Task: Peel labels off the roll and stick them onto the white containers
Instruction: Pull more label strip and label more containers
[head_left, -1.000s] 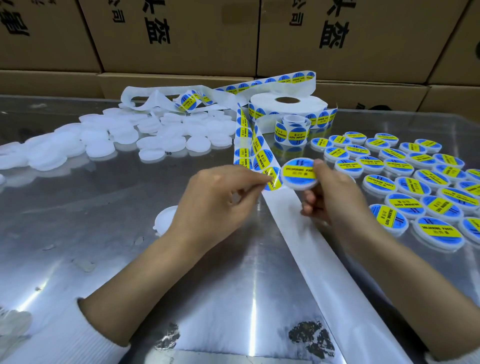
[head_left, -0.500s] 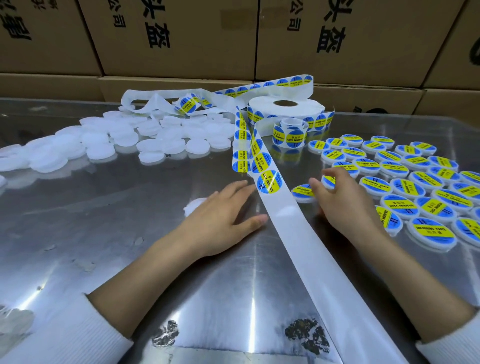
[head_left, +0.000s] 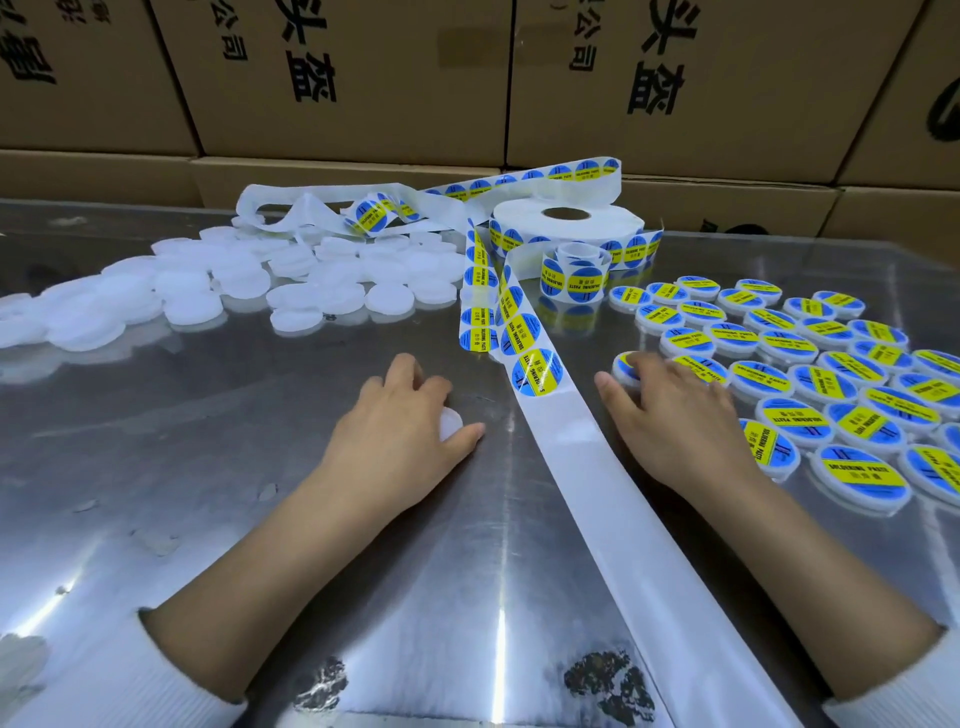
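The left hand (head_left: 395, 431) curled over a plain white container (head_left: 450, 423) on the steel desk (head_left: 260, 467), bare metal around it. The right hand (head_left: 675, 410) lay flat-fingered on a labelled container (head_left: 626, 366) at the edge of the labelled rows (head_left: 810, 364). Between them ran the backing strip (head_left: 613, 499), its nearest blue-yellow label (head_left: 537, 372) unpeeled.

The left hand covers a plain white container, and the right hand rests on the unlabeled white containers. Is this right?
One part is wrong. In the head view the left hand does cover a plain white container, but the right hand rests on the labeled containers, not the unlabeled ones.
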